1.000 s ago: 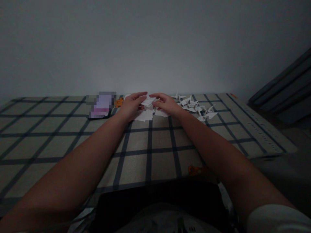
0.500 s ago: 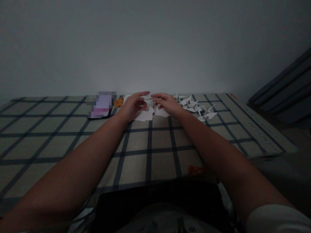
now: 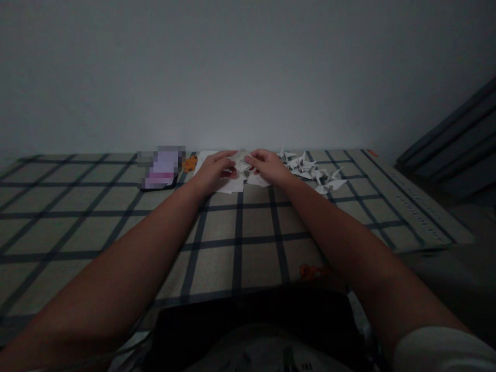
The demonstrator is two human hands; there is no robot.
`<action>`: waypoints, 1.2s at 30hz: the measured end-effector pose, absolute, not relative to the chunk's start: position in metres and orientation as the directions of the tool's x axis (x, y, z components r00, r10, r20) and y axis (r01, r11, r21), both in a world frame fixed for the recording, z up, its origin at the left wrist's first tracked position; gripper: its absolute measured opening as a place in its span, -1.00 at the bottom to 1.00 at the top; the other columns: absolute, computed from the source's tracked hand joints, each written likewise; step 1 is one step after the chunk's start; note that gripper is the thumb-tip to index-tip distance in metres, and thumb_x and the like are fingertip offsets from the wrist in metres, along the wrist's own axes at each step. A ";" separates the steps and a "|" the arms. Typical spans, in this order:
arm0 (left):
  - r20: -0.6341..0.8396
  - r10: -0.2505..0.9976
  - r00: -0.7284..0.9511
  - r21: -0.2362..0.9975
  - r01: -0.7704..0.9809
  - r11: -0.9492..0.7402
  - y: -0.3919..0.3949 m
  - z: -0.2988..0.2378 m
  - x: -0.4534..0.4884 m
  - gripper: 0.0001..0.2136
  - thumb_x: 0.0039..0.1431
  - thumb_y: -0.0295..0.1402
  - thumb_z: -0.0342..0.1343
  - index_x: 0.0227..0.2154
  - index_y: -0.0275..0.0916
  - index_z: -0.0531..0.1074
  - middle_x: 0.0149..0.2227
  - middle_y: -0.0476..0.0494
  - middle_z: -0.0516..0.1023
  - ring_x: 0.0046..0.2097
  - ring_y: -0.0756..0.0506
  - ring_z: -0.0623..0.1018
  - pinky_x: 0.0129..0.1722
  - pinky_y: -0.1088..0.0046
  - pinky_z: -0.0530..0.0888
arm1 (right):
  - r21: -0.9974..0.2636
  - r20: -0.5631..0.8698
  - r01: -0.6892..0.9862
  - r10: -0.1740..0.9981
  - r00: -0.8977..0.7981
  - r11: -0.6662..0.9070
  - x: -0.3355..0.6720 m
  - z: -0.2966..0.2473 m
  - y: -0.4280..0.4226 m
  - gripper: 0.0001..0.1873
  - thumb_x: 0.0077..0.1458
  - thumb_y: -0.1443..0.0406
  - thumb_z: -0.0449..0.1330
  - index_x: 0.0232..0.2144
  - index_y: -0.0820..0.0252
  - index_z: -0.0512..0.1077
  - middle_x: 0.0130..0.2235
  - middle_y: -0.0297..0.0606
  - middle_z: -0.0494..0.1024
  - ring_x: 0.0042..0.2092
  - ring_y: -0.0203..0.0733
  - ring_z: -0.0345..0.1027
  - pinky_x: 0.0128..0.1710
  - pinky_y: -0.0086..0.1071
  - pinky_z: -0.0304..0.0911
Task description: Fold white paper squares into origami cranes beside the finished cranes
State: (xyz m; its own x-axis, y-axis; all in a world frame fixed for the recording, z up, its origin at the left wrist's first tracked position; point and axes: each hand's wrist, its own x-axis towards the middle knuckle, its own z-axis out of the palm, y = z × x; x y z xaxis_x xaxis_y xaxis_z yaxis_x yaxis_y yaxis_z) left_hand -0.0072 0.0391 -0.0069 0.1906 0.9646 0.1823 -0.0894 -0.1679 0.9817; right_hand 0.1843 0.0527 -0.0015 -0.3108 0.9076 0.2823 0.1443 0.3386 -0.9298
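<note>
Between my two hands is a small piece of folded white paper (image 3: 242,161), its upper face turned partly toward me. My left hand (image 3: 215,169) pinches its left side with thumb and fingers. On the right side, my right hand (image 3: 266,164) grips it, the thumb lying over its edge. Under and in front of the hands lie white paper sheets (image 3: 231,186), partly covered by the fingers. Just right of my right hand sits a cluster of several folded paper cranes (image 3: 304,166).
A phone (image 3: 161,168), partly pixelated, rests on the checked tablecloth (image 3: 220,222) at the left. An orange patterned item (image 3: 189,164) lies beside it. A pale wall (image 3: 248,77) stands behind the table. Grey slatted panels (image 3: 461,139) are at the far right.
The folded paper has tilted, so more of its face shows between my hands. My left fingers have lowered slightly and my right hand has closed in on the paper.
</note>
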 end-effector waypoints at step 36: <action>0.246 0.965 0.092 0.968 -0.077 -0.239 0.036 -0.009 -0.005 -0.56 -0.10 -0.04 0.39 -0.25 -0.28 0.57 -0.27 -0.16 0.61 -0.31 -0.05 0.56 -0.28 0.42 0.50 | -0.968 0.246 -0.138 0.902 -0.356 0.210 0.191 -0.002 0.055 -0.77 0.10 0.16 0.28 -0.24 0.17 0.54 -0.21 -0.23 0.60 -0.21 -0.27 0.46 -0.27 -0.41 0.40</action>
